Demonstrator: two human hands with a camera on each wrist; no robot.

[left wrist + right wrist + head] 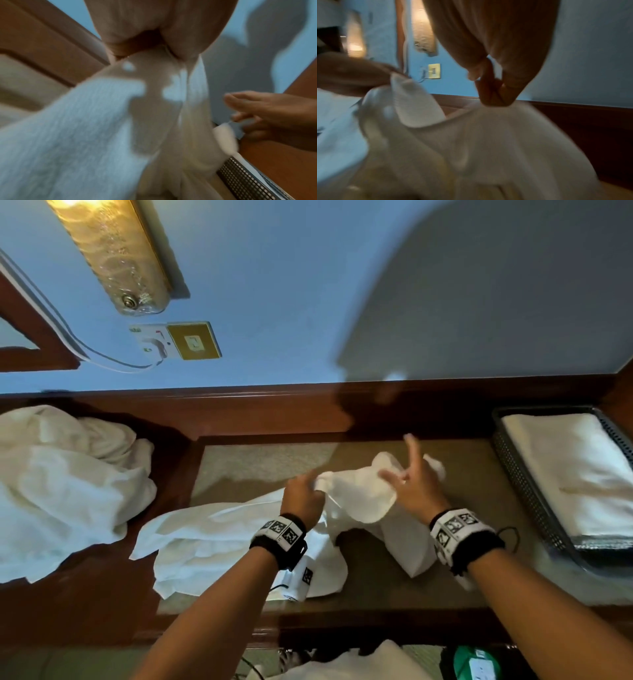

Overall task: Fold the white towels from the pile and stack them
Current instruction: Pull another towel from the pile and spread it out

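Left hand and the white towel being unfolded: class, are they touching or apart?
Touching. The left wrist view shows the left hand pinching the white towel, which hangs from its fingertips; the head view agrees.

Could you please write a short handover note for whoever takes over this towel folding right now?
Left hand: pinches an edge of the unfolded towel, lifted over the table.
Right hand: holds the same towel lower fingers curled, index finger up.
Pile of loose towels: far left.
Done: folded towels lie in the mesh basket at right.
Left: spread and fold this towel, stack it, then work through the pile.
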